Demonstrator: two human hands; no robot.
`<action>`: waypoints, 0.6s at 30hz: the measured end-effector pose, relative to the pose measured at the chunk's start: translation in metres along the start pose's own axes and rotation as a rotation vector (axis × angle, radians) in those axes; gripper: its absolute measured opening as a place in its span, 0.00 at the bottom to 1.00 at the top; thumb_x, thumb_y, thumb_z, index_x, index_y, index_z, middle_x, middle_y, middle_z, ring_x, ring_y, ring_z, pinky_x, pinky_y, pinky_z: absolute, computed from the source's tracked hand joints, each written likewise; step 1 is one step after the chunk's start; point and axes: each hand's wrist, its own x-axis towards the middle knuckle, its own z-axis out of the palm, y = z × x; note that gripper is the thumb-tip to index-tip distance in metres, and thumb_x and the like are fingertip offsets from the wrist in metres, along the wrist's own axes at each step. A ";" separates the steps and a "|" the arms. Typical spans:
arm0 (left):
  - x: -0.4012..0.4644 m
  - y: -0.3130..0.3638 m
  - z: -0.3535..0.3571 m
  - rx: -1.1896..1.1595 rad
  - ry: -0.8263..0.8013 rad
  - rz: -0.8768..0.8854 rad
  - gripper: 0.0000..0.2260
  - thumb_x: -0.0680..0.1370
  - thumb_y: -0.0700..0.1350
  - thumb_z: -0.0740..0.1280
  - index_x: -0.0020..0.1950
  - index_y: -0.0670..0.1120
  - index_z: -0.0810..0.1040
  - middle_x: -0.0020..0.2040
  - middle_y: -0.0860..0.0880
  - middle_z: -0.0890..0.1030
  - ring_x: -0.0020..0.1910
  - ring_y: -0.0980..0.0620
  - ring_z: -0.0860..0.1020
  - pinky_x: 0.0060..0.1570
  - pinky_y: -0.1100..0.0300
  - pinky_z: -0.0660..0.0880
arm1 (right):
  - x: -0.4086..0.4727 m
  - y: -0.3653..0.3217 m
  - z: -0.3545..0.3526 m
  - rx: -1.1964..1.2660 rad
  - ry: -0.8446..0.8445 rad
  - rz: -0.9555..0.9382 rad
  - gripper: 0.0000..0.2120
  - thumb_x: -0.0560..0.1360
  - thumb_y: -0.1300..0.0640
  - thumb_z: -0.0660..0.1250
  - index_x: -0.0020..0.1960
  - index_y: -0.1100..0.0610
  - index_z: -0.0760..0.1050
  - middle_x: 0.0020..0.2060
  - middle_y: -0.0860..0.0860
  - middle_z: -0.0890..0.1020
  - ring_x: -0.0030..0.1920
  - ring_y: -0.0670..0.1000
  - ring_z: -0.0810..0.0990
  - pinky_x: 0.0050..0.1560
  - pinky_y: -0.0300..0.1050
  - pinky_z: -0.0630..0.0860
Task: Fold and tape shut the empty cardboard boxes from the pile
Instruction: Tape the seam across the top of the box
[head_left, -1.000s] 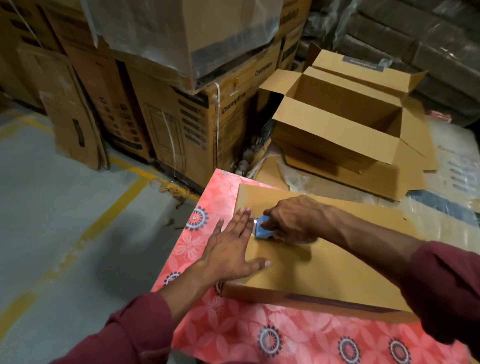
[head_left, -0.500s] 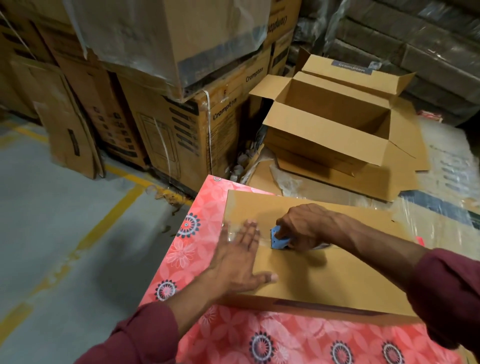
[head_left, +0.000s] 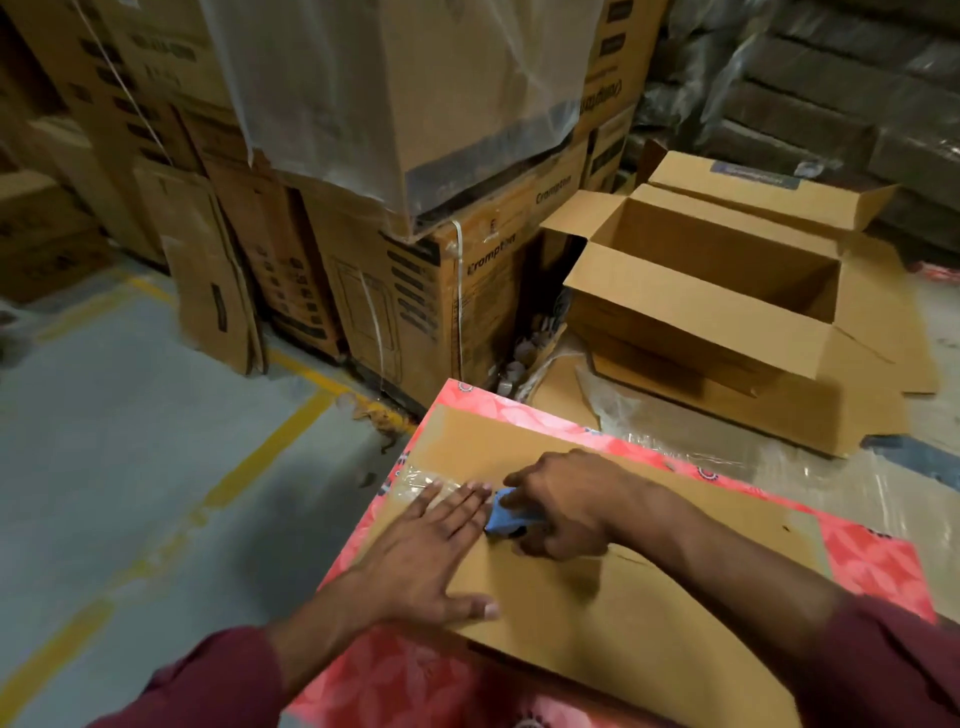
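Flat on the cardboard box (head_left: 649, 587), the left hand (head_left: 431, 551) presses clear tape (head_left: 421, 480) near the table's (head_left: 872, 561) far-left corner, fingers straight. Right hand (head_left: 566, 504) grips a blue tape dispenser (head_left: 506, 517), touching the left fingertips.

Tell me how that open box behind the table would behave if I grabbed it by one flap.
The open cardboard box looks empty, so probably light. Its flaps stand loose and untaped, so one would likely bend at its crease. It may slide on the flattened cardboard beneath it.
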 end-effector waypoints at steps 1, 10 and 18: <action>0.001 0.000 -0.001 0.005 -0.026 -0.001 0.53 0.75 0.81 0.48 0.85 0.44 0.44 0.85 0.47 0.42 0.84 0.50 0.38 0.80 0.43 0.39 | 0.006 -0.003 0.005 -0.004 -0.018 0.001 0.21 0.71 0.35 0.62 0.56 0.47 0.78 0.51 0.50 0.83 0.51 0.58 0.82 0.46 0.51 0.78; 0.003 0.007 0.001 -0.019 0.007 -0.016 0.52 0.75 0.81 0.49 0.86 0.45 0.47 0.85 0.47 0.45 0.84 0.51 0.42 0.80 0.44 0.41 | 0.012 -0.012 0.012 -0.127 -0.097 0.096 0.13 0.79 0.49 0.67 0.63 0.49 0.78 0.52 0.51 0.82 0.52 0.58 0.82 0.43 0.48 0.73; 0.003 0.008 0.002 0.000 0.025 -0.010 0.51 0.76 0.81 0.49 0.85 0.43 0.51 0.85 0.46 0.47 0.84 0.50 0.44 0.80 0.45 0.42 | -0.030 0.013 0.019 -0.108 -0.158 0.139 0.19 0.81 0.48 0.64 0.71 0.47 0.75 0.59 0.51 0.82 0.56 0.58 0.82 0.44 0.47 0.71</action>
